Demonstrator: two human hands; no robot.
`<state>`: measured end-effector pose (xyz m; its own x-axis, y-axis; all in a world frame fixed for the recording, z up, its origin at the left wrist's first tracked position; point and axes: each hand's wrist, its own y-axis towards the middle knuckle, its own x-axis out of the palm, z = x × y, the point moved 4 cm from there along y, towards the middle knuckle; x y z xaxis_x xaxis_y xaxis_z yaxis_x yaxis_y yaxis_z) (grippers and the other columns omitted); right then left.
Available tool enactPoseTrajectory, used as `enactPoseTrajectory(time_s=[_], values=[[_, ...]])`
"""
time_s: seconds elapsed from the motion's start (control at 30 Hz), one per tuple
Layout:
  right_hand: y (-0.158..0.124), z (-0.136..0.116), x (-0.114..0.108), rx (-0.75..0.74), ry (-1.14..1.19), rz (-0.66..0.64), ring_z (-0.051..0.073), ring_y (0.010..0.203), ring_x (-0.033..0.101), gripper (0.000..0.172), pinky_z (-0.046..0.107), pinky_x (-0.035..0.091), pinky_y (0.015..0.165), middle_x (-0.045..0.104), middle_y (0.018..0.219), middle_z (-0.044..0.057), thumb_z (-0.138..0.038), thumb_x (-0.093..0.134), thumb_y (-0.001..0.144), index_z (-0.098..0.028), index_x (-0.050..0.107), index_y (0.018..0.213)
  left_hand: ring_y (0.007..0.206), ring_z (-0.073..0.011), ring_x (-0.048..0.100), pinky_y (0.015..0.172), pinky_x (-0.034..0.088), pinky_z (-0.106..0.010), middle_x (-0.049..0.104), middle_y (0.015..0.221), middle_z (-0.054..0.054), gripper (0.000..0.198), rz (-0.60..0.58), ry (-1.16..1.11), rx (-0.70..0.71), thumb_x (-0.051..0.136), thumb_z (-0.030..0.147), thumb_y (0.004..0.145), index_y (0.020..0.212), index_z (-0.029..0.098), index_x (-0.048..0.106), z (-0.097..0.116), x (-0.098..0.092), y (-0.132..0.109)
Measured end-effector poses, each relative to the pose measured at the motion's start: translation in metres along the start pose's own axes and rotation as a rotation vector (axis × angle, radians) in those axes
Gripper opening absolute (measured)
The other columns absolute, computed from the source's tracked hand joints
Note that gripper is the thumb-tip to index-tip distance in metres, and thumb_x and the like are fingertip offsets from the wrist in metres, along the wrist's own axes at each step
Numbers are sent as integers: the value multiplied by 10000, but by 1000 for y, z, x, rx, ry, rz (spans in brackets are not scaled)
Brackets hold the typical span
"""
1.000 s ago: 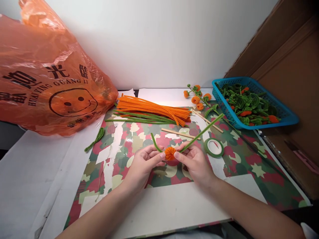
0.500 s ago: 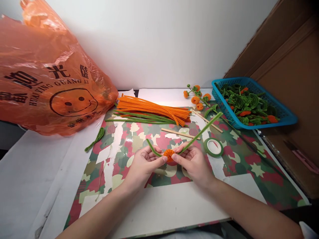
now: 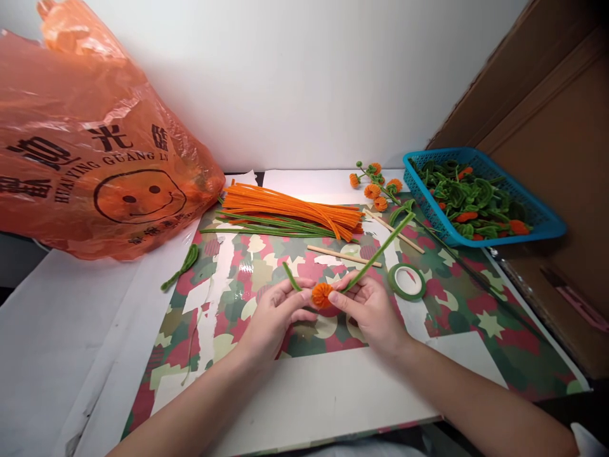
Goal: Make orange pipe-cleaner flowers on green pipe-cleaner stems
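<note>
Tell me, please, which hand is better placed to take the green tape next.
The right hand, probably: the green tape lies close beside it, while the left hand is farther, across the orange pompom. It would first have to release the pompom.

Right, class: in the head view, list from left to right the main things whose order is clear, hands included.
Orange plastic bag → left hand → round orange flower → right hand → green tape roll → blue basket.

A printed orange bag (image 3: 109, 108) stands at left, brown cardboard (image 3: 552, 120) at right.
</note>
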<state>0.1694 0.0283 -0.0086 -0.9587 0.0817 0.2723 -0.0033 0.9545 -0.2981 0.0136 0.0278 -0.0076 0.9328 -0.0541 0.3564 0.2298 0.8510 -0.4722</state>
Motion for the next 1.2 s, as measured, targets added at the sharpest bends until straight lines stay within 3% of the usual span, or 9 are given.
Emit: enactPoseTrajectory(time_s=[0.17, 0.43, 0.77, 1.2], values=[[0, 0, -1, 4, -2, 6, 142, 706, 633, 358, 256, 547, 642, 633, 705, -9, -370, 846, 548, -191, 576, 700, 706, -122, 627, 646, 547, -202, 688, 761, -32, 145, -99, 19, -51, 733, 263, 721, 801, 142, 726, -3, 2, 1], [1, 0, -2, -39, -33, -20, 148, 724, 642, 328, 271, 556, 671, 630, 723, -9, -354, 831, 584, -196, 577, 721, 810, -128, 636, 692, 525, -184, 720, 862, -37, 174, -143, 104, -68, 732, 311, 755, 870, 180, 744, -2, 0, 2], [-1, 5, 0, -52, -5, -90, 123, 716, 629, 266, 225, 547, 642, 634, 729, -11, -299, 806, 647, -191, 584, 745, 712, -121, 628, 660, 535, -208, 669, 710, 11, 184, -98, 109, -65, 794, 313, 666, 693, 171, 681, -5, -2, 4], [-2, 7, 3, -55, 11, -103, 115, 710, 619, 252, 223, 544, 662, 621, 722, -15, -274, 800, 652, -188, 580, 738, 665, -119, 632, 679, 529, -227, 662, 697, 2, 212, -83, 149, -91, 786, 321, 661, 688, 155, 658, -9, -4, 5]])
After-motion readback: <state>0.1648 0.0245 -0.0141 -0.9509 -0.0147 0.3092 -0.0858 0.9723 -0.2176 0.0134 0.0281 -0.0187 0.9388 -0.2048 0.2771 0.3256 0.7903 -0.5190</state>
